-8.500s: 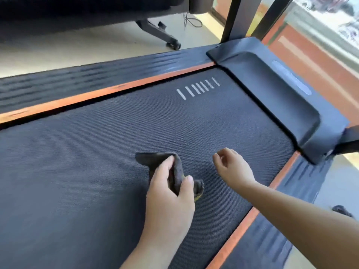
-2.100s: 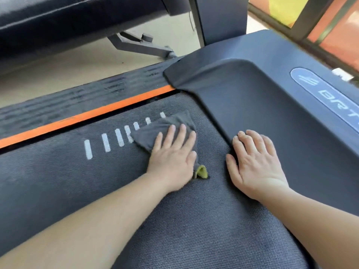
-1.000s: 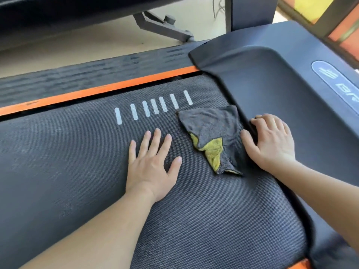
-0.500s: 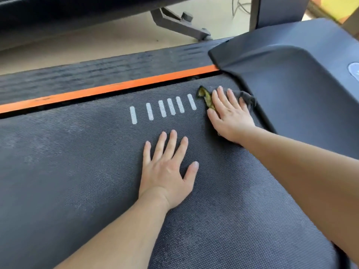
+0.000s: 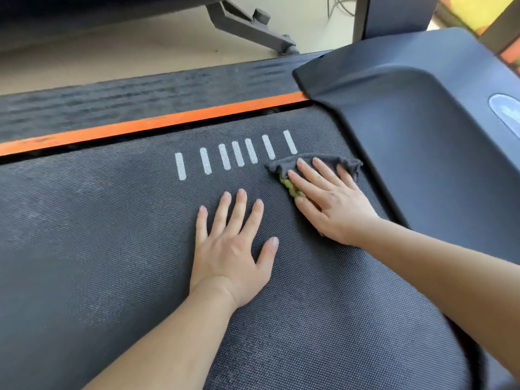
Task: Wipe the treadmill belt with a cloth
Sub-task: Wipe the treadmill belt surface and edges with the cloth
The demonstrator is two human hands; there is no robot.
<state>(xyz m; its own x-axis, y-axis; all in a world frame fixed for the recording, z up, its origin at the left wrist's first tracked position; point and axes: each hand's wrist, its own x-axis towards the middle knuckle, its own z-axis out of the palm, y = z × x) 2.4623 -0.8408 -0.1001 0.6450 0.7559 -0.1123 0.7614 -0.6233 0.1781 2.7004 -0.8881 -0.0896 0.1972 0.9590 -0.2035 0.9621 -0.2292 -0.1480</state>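
The dark textured treadmill belt point(image 5: 112, 249) fills most of the head view. A grey cloth point(image 5: 287, 166) with a yellow-green underside lies on the belt just below the white stripes, beside the motor cover. My right hand point(image 5: 332, 204) lies flat on the cloth with straight fingers, pressing it to the belt; most of the cloth is hidden beneath it. My left hand point(image 5: 230, 249) rests flat on the bare belt to the left, fingers spread, holding nothing.
Several white stripes point(image 5: 236, 153) mark the belt near its front. The dark motor cover point(image 5: 422, 136) rises on the right. An orange strip point(image 5: 140, 126) and ribbed side rail point(image 5: 140, 94) run along the far edge. Beyond lie pale floor, a grey equipment leg point(image 5: 253, 26) and an upright post point(image 5: 394, 15).
My right hand has slid the cloth back toward me, from the belt's far front corner to just below the stripes. My left hand stays flat on the belt.
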